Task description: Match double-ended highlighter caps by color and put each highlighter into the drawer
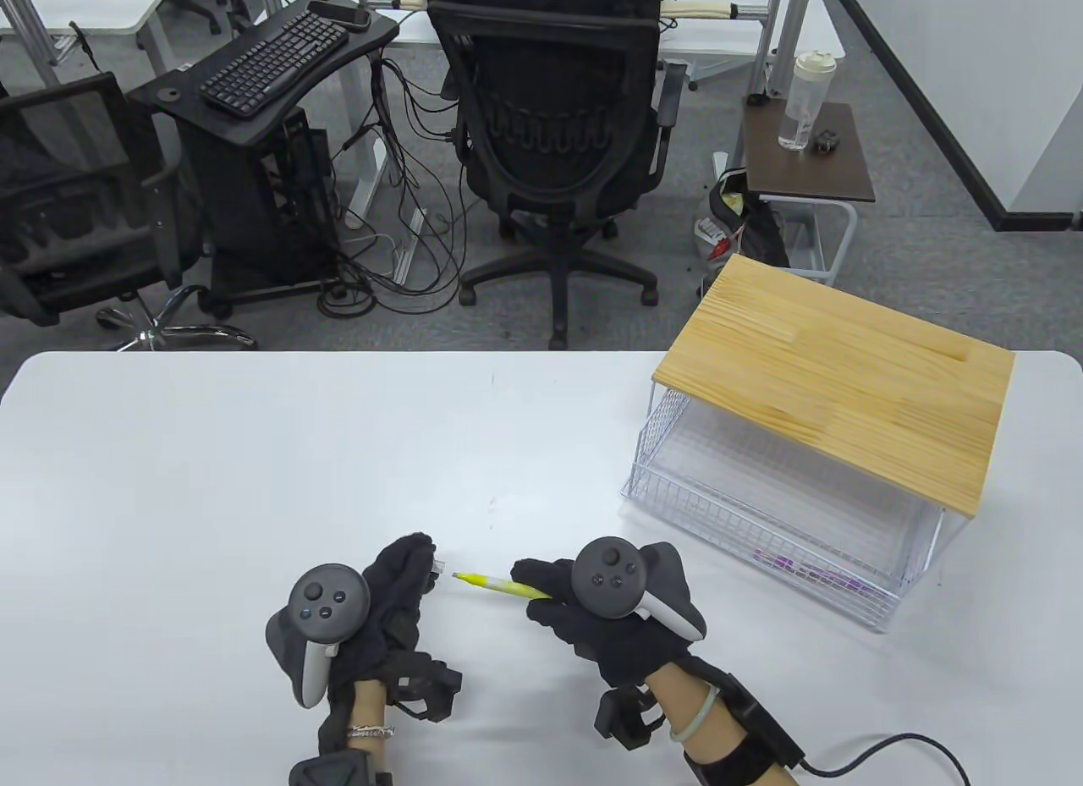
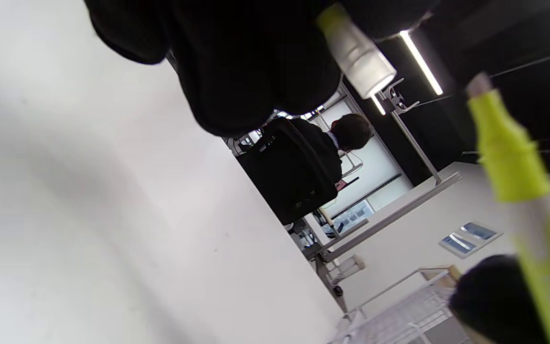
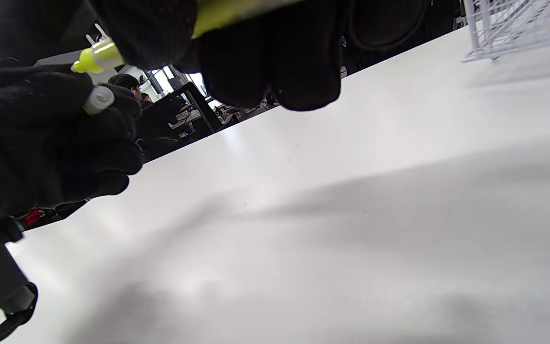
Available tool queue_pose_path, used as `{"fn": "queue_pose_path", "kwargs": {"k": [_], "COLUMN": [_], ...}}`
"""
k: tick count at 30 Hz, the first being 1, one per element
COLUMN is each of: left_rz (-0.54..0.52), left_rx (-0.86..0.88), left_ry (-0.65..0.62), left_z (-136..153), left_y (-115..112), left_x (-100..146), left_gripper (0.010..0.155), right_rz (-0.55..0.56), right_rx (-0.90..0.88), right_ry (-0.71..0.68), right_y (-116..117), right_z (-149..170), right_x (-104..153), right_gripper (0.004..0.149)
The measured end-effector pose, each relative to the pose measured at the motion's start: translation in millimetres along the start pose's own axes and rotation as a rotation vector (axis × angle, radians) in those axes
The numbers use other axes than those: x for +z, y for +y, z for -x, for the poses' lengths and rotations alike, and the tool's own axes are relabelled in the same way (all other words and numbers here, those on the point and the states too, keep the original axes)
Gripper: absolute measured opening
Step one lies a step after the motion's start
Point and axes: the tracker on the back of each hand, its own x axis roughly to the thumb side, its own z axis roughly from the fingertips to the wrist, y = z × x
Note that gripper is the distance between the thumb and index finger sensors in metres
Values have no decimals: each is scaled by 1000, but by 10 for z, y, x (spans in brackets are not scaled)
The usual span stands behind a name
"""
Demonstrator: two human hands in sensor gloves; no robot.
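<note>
My right hand [image 1: 550, 587] grips a yellow highlighter [image 1: 499, 585] above the table's front middle, its bare tip pointing left. My left hand [image 1: 415, 570] holds a clear cap [image 1: 437, 564] a short gap from that tip. The left wrist view shows the cap [image 2: 358, 57] pinched in the fingers and the yellow highlighter [image 2: 509, 157] close at right. In the right wrist view the highlighter [image 3: 100, 55] tip sits just above the cap [image 3: 98, 99]. A white wire drawer [image 1: 677, 473] stands open at right under a wooden top [image 1: 838, 388], with a purple highlighter [image 1: 804, 570] lying in it.
The white table [image 1: 254, 481] spreads to the left and behind the hands. Beyond its far edge stand a black office chair [image 1: 550, 143], a keyboard stand [image 1: 271, 58] and a small side table with a bottle [image 1: 808, 101].
</note>
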Motion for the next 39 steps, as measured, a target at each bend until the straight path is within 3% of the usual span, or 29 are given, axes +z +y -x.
{"fn": "queue_pose_path", "kwargs": {"k": [20,25,30,39], "left_rz": [57,124,177,97], "left_rx": [-67,-143,-166,-298], "left_ry": [-73,-119,-164,-292], "left_z": [-41,-127,-194,-428], "left_y": [-75,-193,-279,-293], "left_x": [5,22,39,155], "left_gripper": [49,50,51,48], "right_rz": [12,76,225,267], "right_rx": [40,68,166,131], "right_ry": [16,36,67,35], "right_y": [41,31,-39,-154], "right_z": [-32,-8,-18,-78], "right_x": [0,24,83,197], "right_gripper": [51,53,49,46]}}
